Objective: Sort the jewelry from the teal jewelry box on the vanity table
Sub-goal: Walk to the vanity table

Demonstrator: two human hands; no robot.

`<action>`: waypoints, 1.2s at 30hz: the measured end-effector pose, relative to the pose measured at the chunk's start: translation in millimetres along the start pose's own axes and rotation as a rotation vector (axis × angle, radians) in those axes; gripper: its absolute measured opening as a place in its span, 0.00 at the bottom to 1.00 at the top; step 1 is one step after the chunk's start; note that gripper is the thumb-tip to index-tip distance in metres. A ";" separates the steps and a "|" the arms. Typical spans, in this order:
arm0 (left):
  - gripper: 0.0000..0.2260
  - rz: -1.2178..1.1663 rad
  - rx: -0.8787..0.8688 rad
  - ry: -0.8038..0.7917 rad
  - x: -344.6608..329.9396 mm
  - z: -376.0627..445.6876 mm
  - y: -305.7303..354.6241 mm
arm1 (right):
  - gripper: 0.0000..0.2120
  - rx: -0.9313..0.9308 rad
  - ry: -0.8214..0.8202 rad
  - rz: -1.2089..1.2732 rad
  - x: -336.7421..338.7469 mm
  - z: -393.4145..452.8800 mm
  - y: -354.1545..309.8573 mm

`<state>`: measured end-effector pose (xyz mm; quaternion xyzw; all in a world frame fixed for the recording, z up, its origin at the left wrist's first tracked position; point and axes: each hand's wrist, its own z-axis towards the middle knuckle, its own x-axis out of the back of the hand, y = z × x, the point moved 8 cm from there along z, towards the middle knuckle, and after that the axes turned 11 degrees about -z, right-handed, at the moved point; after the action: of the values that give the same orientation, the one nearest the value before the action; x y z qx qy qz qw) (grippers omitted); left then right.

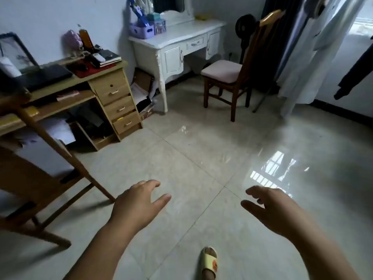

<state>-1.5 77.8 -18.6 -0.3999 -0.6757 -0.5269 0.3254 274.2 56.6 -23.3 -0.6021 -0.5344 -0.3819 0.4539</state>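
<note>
A white vanity table [181,37] stands against the far wall, well away from me. On its left end sits a teal jewelry box [154,17] on top of a purple patterned box, beside a lilac basket [141,31]. No jewelry is visible from here. My left hand [139,203] and my right hand [268,209] hover over the tiled floor in the foreground, both empty with fingers spread apart.
A wooden chair with a pink cushion [228,77] stands right of the vanity. A cluttered wooden desk with drawers [113,91] and a wooden chair [40,168] fill the left. Clothes hang at the right. My foot in a yellow slipper [209,261] is below.
</note>
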 end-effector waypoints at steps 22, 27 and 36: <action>0.22 -0.183 0.184 0.025 117.8 552.7 -27.9 | 0.20 0.183 0.018 -0.013 168.2 593.6 -117.2; 0.21 -0.150 0.049 -0.001 153.4 694.4 20.9 | 0.22 0.087 0.081 0.020 222.0 703.7 -104.0; 0.21 -0.259 -0.024 0.026 168.4 930.9 117.3 | 0.21 -0.123 0.206 0.138 297.0 923.6 -19.9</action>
<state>6.1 1030.8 -37.5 -0.3063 -0.7109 -0.5777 0.2588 272.0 1026.9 -13.4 -0.6219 -0.4179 -0.4417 0.4935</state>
